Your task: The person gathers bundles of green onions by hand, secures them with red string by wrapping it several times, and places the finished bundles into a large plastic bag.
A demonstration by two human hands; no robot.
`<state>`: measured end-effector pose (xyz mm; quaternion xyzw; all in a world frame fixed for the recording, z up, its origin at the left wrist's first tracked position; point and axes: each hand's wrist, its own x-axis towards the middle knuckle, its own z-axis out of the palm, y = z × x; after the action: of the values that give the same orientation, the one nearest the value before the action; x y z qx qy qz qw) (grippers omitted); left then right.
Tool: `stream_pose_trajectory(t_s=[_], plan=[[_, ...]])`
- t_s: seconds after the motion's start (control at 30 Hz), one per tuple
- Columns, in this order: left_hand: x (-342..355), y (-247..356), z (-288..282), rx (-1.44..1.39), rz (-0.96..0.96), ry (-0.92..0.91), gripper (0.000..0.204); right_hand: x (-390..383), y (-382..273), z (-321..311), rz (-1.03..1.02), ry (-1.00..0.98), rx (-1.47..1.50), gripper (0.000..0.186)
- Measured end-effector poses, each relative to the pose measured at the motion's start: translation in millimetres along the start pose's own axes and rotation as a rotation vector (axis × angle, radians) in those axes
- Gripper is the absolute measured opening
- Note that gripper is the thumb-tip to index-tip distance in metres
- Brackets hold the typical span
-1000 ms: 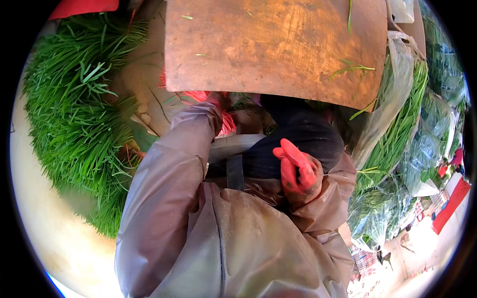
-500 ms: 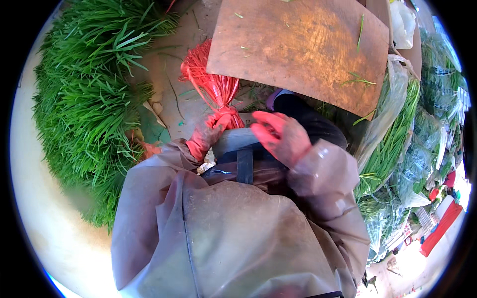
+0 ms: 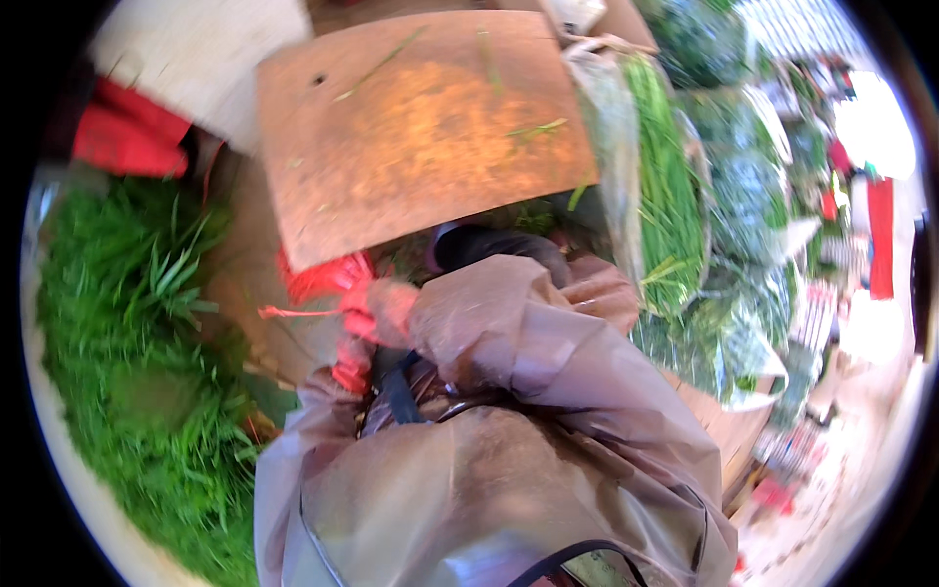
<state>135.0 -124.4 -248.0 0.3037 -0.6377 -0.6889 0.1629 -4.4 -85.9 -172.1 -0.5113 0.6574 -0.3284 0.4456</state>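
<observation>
A bundle of red plastic twine sticks out from under the near left corner of a brown board. My right hand, in a red glove, reaches across to the bundle with its fingers closed on the twine. One loose strand juts out to the left of those fingers. Just below, my left hand, also red-gloved, sits close against the right one. Its fingers are partly hidden and blurred.
Cut green leafy stalks are heaped along the left. A clear bag of long green stalks stands right of the board, with more bagged greens beyond. Red cloth and a pale panel lie at the upper left.
My right hand has moved left from its open position onto the twine, near my left hand. The view has swung, shifting the board and greens leftward.
</observation>
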Motion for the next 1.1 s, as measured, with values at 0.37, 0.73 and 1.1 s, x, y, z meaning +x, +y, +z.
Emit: stream_pose_trajectory(t_s=[0.37, 0.73, 1.1], plan=[[11, 6, -5, 0.268, -0.071, -0.037, 0.037, 22, 35, -10, 0.400, -0.040, 0.257, 0.013], [36, -38, 3, 0.383, -0.312, -0.314, 0.039, -25, -85, -92, 0.223, 0.293, 0.906, 0.015], [17, -25, -40, 0.362, -0.521, -0.263, 0.032, 103, 43, -179, 0.703, 0.926, 1.489, 0.025]])
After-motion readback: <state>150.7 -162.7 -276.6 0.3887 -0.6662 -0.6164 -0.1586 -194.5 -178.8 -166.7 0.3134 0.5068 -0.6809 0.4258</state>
